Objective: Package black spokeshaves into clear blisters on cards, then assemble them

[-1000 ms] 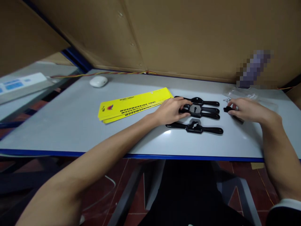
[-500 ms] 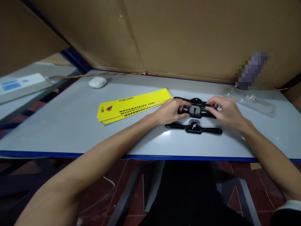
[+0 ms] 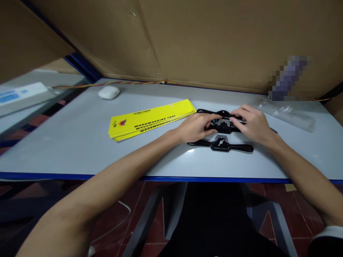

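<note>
Three black spokeshaves lie one behind another in front of me. On the middle spokeshave point(image 3: 224, 127), my left hand point(image 3: 195, 127) closes over the left handle, thumb near the body. My right hand point(image 3: 253, 123) is curled over its right handle, and a dark tip shows beyond that hand. Fingers hide most of both handles. Just behind lies the back spokeshave point(image 3: 223, 113), partly covered by my fingertips. Nearer to me rests the front spokeshave point(image 3: 221, 143), fully in sight, with a silver wing screw on its body; neither hand holds it.
Yellow printed cards point(image 3: 152, 117) are stacked left of my hands. A white computer mouse point(image 3: 108, 92) sits at the back left. Clear plastic packaging point(image 3: 289, 116) lies to the right, below a pixelated purple item point(image 3: 288, 80). Cardboard point(image 3: 214, 46) walls the back edge.
The middle spokeshave has tilted, so its face plate shows less. My right hand has shifted slightly up and left, with its fingers nearer the body. The left hand stays about where it was.
</note>
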A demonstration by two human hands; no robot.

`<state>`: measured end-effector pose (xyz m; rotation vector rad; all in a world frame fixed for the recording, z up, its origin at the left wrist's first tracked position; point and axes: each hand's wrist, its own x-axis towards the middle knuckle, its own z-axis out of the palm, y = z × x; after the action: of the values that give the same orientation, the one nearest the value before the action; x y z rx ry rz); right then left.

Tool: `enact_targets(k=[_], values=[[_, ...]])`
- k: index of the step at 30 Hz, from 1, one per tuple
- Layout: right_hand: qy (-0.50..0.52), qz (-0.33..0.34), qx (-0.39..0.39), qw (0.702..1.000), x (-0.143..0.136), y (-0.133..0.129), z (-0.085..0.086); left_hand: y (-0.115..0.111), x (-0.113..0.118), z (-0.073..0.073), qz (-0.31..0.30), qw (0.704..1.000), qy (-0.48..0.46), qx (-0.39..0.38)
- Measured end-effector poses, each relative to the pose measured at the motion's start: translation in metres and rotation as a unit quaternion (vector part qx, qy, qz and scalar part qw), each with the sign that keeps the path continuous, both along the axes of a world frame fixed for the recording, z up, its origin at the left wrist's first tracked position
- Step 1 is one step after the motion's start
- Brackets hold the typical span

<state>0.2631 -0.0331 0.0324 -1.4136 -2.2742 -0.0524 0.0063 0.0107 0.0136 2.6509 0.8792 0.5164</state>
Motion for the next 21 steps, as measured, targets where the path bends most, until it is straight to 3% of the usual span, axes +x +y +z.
enact_targets(k=[7,12,21], values=[[-0.142,-0.188,-0.017,0.972,0.069,0.011,0.016,0.0,-0.002,0.0,-0.026,0.999,0.023,0.027],[-0.17,-0.161,-0.082,0.969,0.098,0.023,0.01,-0.001,-0.001,0.002,-0.02,1.0,0.013,0.018],[-0.169,-0.131,-0.078,0.974,0.101,0.039,-0.001,0.003,0.008,0.006,0.022,1.0,0.012,-0.016]])
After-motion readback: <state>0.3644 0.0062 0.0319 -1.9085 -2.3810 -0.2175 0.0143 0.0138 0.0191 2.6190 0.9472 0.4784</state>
